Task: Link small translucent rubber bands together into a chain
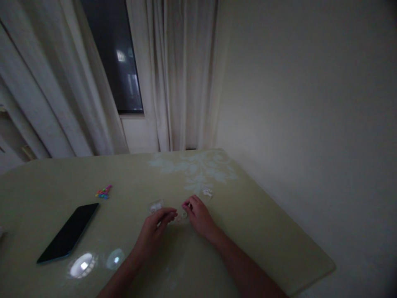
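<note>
My right hand point(199, 215) is closed in a pinch, with a small pink piece point(184, 205) at the fingertips; it resembles a bead, though its exact kind is too small to make out. Facing it, my left hand point(157, 223) has its thumb and fingers drawn together. Anything between those fingertips is too small to see. Small pale ring-like pieces point(184, 215) lie on the table between the two hands. Just beyond my left hand is a small clear plastic box point(155, 205). A little white item point(207, 193) rests past my right hand.
A pile of small multicoloured pieces point(104, 192) lies at the left on the glossy table point(266, 244). Nearer me is a dark tablet or large phone point(70, 232). Curtains point(186, 82) and a window stand behind the table, and a wall point(310, 124) runs along its right side.
</note>
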{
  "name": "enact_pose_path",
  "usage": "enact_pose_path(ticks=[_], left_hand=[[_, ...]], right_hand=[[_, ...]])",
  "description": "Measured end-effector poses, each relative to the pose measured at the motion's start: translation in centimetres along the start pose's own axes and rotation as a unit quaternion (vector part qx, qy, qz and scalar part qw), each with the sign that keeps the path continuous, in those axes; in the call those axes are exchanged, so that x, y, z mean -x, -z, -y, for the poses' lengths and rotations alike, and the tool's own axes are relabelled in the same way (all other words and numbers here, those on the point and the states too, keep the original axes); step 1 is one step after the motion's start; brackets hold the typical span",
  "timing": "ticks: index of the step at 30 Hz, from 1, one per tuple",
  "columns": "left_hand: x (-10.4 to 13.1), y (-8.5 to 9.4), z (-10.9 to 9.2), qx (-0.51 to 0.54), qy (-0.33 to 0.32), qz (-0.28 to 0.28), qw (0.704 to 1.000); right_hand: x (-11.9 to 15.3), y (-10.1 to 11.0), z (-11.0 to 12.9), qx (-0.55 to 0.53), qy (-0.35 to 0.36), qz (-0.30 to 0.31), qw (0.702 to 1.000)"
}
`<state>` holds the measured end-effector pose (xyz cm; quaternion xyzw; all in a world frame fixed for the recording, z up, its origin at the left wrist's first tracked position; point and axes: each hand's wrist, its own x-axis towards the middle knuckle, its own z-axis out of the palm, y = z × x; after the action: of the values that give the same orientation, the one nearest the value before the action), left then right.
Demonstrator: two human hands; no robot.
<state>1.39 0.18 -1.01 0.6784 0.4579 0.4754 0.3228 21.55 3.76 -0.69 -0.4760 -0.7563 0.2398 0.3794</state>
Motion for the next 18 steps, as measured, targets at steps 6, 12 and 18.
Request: enact_pose_path(ticks=[6, 12, 18], left_hand=[[0.1, 0.2, 0.5, -0.037, -0.031, -0.028, 0.998], [0.1, 0.3, 0.7, -0.035, -0.066, -0.038, 0.996], [0.1, 0.5, 0.4, -0.018, -0.034, -0.07, 0.997]], right_hand=[[0.8, 0.1, 2.2, -0.145, 0.008, 0.032, 0.989], [1.2, 0.0, 3.2, -0.184, 0.01, 0.039, 0.982], [0.9, -0.3, 1.9, -0.088, 0.008, 0.028, 0.996]])
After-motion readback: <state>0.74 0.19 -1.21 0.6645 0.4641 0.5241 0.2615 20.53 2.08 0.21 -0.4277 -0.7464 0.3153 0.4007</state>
